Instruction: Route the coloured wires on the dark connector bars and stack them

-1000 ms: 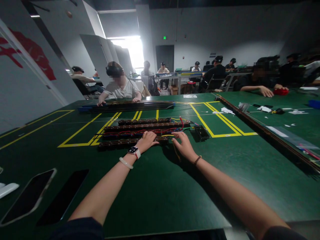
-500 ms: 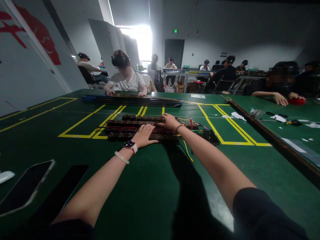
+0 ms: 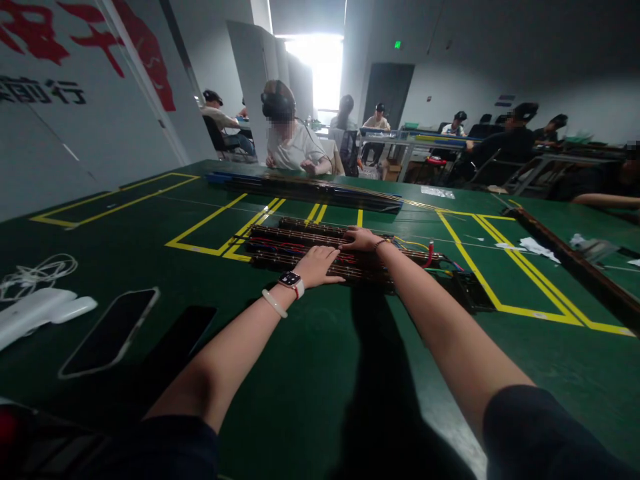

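On the green table lies a bundle of long dark bars (image 3: 273,259) with copper-coloured lines and red and blue wires between them. My left hand (image 3: 319,265) rests flat on the near bars, fingers stretched and thumb out to the right. It wears a watch (image 3: 290,279) and a pale bangle at the wrist. Just beyond it my right hand (image 3: 361,239) lies over the far bars, its fingers apart and slightly bent; the fingertips are partly hidden. Beyond my right forearm, coloured wires lead to a black box-like part (image 3: 473,291) at the bundle's right end.
Yellow tape lines (image 3: 535,311) mark the table. At left lie a phone (image 3: 110,333), a second dark flat device (image 3: 183,333) and white gadgets (image 3: 47,313) with a cable. Another long dark bar (image 3: 575,253) stretches along the right. A person (image 3: 295,143) sits opposite behind long blue-black strips (image 3: 320,193).
My view has swung left, so everything sits farther right in the picture. Both hands keep about the same place on the bars. The person opposite has drawn their hands back from the strips.
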Motion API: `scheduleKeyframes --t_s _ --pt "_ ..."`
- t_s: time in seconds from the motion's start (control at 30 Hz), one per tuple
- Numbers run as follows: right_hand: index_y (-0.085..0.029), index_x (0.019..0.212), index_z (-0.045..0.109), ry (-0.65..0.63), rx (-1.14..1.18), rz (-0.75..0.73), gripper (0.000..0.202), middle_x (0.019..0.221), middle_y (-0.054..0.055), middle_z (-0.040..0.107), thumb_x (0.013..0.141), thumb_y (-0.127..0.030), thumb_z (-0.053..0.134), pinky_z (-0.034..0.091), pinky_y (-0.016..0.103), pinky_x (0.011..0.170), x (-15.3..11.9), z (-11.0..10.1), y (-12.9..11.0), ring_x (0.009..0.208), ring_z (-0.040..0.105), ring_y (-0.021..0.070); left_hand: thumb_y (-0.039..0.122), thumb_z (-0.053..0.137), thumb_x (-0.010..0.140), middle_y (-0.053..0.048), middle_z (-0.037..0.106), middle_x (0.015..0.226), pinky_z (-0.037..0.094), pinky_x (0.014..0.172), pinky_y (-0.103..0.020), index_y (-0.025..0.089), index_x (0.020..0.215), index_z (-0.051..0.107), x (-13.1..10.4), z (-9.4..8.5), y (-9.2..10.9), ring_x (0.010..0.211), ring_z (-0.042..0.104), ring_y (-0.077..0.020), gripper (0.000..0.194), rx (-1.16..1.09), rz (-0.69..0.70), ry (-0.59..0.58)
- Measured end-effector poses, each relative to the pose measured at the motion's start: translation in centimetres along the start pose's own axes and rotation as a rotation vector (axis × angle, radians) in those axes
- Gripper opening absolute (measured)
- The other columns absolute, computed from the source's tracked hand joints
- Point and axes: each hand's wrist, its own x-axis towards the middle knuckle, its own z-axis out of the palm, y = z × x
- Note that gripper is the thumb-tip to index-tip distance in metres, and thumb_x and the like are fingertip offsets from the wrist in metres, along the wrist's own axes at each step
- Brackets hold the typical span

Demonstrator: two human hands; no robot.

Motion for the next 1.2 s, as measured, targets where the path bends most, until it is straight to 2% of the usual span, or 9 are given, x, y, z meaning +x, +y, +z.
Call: scheduleKeyframes --t_s 0.1,0.23,0.43,0.6,0.7,0.83,1.0,1.2 --pt "-0.022 0.116 0.065 -0.054 0.001 0.019 0.056 0.128 0.013 0.054 0.081 -0.065 0.057 0.038 0.041 0.097 0.1 0.0 0.0 0.114 0.051 0.0303 0.067 0.052 0.079 -0.021 0.049 0.135 0.023 0.106 -0.044 0.009 0.136 0.044 0.0 0.1 0.1 0.123 0.043 -0.035 0.082 0.036 0.0 0.006" --pt "-0.025 0.116 0.065 -0.06 -0.023 0.025 0.056 0.129 0.01 0.053 0.081 -0.067 0.054 0.034 0.045 0.101 -0.1 0.0 0.1 0.117 0.048 0.0314 0.068 0.049 0.08 -0.018 0.051 0.134 0.028 0.103 -0.042 0.01 0.135 0.045 0.1 0.1 0.3 0.12 0.045 -0.0325 0.08 0.142 0.011 0.005" --pt "-0.018 0.108 0.067 -0.066 0.002 -0.041 0.047 0.116 0.011 0.058 0.086 -0.058 0.055 0.043 0.03 0.09 -1.0 -0.4 0.0 0.102 0.056 0.0221 0.068 0.045 0.083 -0.012 0.052 0.137 0.031 0.098 -0.039 0.017 0.138 0.043 0.0 -0.5 0.9 0.118 0.048 -0.0288 0.076 0.222 0.062 -0.012" --pt "-0.018 0.103 0.068 -0.084 -0.005 -0.02 0.049 0.105 0.01 0.058 0.083 -0.061 0.057 0.046 0.028 0.083 -4.0 -1.1 0.1 0.091 0.059 0.0202 0.07 0.045 0.082 -0.011 0.054 0.135 0.03 0.099 -0.04 0.018 0.137 0.046 -0.3 -0.4 3.0 0.118 0.047 -0.0294 0.075 0.236 0.098 -0.005" --pt "-0.018 0.103 0.069 -0.067 -0.006 0.028 0.05 0.107 0.011 0.057 0.083 -0.062 0.056 0.046 0.028 0.083 -7.3 -1.3 0.6 0.089 0.06 0.0201 0.071 0.043 0.082 -0.012 0.055 0.134 0.031 0.098 -0.04 0.017 0.137 0.046 -0.4 -0.2 5.2 0.117 0.048 -0.0295 0.077 0.227 0.168 -0.002" --pt "-0.019 0.103 0.069 -0.07 -0.009 0.106 0.051 0.106 0.012 0.058 0.082 -0.064 0.056 0.047 0.031 0.084 -13.2 -1.8 1.9 0.09 0.06 0.022 0.072 0.042 0.082 -0.012 0.056 0.133 0.031 0.098 -0.039 0.017 0.139 0.044 -0.2 0.4 8.8 0.116 0.049 -0.0278 0.079 0.184 0.294 0.017" --pt "-0.017 0.105 0.069 -0.103 0.037 0.254 0.05 0.109 0.013 0.057 0.082 -0.06 0.055 0.048 0.033 0.088 -22.1 -2.7 4.0 0.091 0.061 0.0229 0.073 0.04 0.082 -0.014 0.057 0.131 0.033 0.097 -0.039 0.016 0.137 0.046 0.9 1.7 14.3 0.115 0.051 -0.0278 0.08 0.137 0.474 0.066" --pt "-0.019 0.099 0.07 -0.072 0.091 0.451 0.055 0.106 0.013 0.061 0.078 -0.066 0.052 0.048 0.037 0.092 -33.8 -3.0 6.9 0.096 0.061 0.026 0.068 0.039 0.086 -0.012 0.057 0.133 0.035 0.099 -0.037 0.014 0.137 0.046 3.3 3.7 21.3 0.118 0.051 -0.0259 0.075 0.068 0.709 0.109"
